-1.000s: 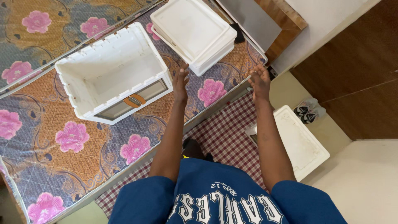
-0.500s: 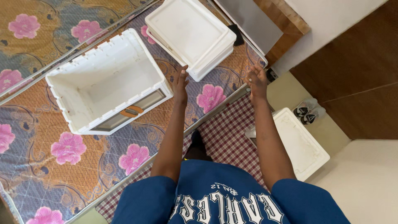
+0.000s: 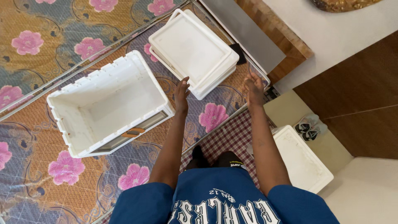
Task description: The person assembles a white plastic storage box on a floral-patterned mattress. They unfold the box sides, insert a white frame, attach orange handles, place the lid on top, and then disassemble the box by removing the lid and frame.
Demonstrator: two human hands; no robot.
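We saw a flowered bedspread (image 3: 49, 45) over the bed, a checked mat (image 3: 226, 135) on the pale floor (image 3: 365, 191), dark wood panelling (image 3: 356, 87), a wooden headboard (image 3: 273, 29), and shoes (image 3: 311, 126) by the wall.

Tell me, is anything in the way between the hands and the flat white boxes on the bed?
Nothing visible. The left hand is right at the near edge of the stacked flat white boxes, and the right hand hangs just off their right corner, over bare flowered bedsheet.

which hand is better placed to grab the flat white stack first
Left, probably. The left hand is open with fingertips at the edge of the flat white stack; the right hand is off to its side.
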